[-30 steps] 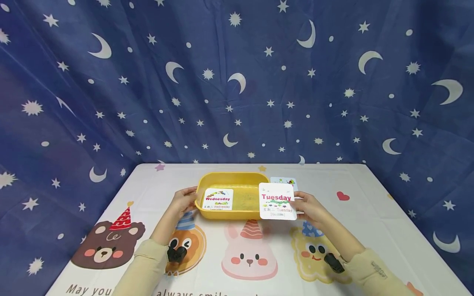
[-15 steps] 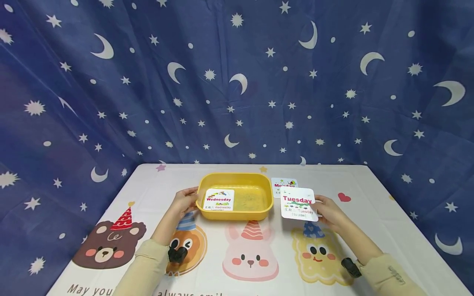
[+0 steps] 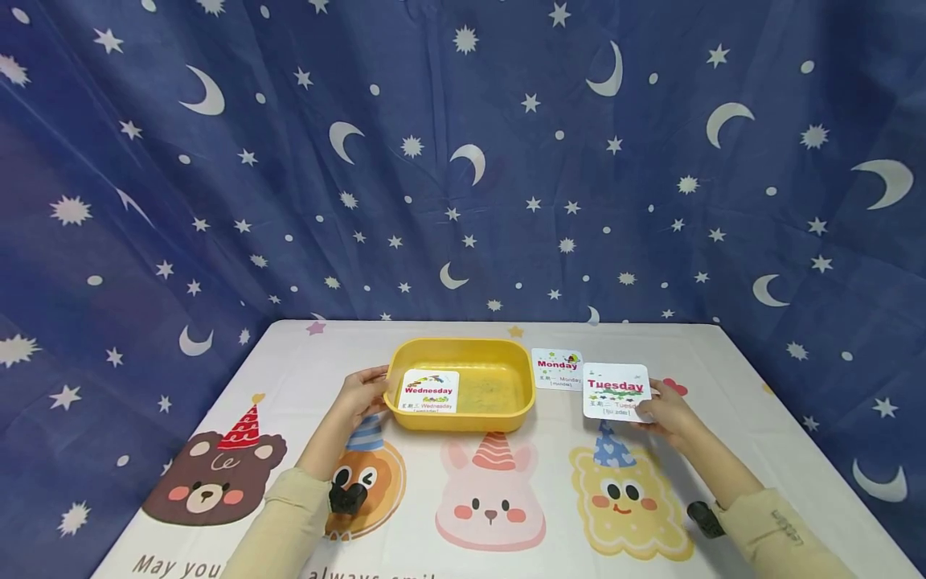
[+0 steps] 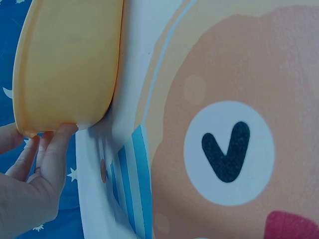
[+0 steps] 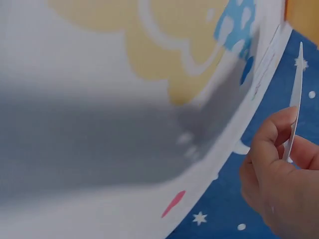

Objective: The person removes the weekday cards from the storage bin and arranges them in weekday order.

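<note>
My left hand [image 3: 362, 392] grips the left end of a yellow plastic tray [image 3: 495, 420], its thumb at the rim and fingers against the outer wall [image 4: 70, 59] in the left wrist view. Inside the tray, at its left, leans a white card printed Wednesday [image 3: 428, 392]. My right hand [image 3: 669, 412] pinches a white card printed Tuesday [image 3: 615, 392] by its right edge. Seen edge-on in the right wrist view, that card [image 5: 296, 94] stands between thumb and fingers, above the table. A card printed Monday [image 3: 557, 369] lies flat beside the tray's right end, just left of the Tuesday card.
Cartoon animals and lettering decorate the white tablecloth [image 3: 564, 490]. Behind the table's far edge hangs a blue curtain [image 3: 506, 177] with moons and stars. Dark wrist cameras sit below the left sleeve [image 3: 289, 511] and right sleeve [image 3: 781, 527].
My right hand has carried the Tuesday card rightward, from over the tray's right end to beyond the Monday card, which is now uncovered. My left hand stays on the tray.
</note>
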Tool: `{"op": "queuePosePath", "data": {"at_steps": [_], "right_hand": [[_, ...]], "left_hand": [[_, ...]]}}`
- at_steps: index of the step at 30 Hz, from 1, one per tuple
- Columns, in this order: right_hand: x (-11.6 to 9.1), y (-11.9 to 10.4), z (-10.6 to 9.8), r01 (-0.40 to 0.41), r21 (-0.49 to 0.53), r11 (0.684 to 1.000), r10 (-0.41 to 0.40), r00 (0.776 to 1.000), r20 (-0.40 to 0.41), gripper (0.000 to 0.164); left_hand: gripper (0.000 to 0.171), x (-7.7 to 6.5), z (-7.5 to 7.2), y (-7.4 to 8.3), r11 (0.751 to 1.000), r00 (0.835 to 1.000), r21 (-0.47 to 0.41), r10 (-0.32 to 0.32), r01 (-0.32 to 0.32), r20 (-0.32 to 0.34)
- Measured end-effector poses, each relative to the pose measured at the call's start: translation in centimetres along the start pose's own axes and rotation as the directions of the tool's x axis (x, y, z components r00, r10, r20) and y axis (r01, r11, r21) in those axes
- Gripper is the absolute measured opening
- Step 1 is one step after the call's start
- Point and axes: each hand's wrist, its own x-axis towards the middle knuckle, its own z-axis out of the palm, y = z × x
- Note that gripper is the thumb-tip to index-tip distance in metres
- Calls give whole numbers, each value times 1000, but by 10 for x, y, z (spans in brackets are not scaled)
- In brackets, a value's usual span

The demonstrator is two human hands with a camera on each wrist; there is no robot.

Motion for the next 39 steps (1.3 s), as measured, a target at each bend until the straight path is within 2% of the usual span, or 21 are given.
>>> {"op": "queuePosePath", "data": {"at_steps": [3, 9, 15, 19, 28, 39], "right_hand": [[5, 3, -7, -3, 24, 1000, 4, 999, -35, 74], [15, 3, -18, -3, 148, 989, 19, 994, -107, 71], [30, 1, -19, -35, 135, 990, 61, 980, -189, 69], [39, -1, -18, -27, 140, 990, 59, 972, -229, 67], [59, -3, -16, -52, 109, 993, 79, 963, -259, 65], [81, 16, -17, -72, 125, 990, 104, 958, -268, 68]], "left_hand": [[45, 0, 0, 0, 1000, 1000, -4, 5, -5, 2], [45, 0, 0, 0, 1000, 1000, -6, 7, -7, 2], [45, 1, -1, 1, 1000, 1000, -12, 4, -4, 2], [45, 0, -1, 0, 1000, 1000, -12, 7, -7, -1], [44, 0, -1, -3, 1000, 1000, -4, 27, -27, -2], [44, -2, 1, -1, 1000, 1000, -10, 24, -24, -4]]}}
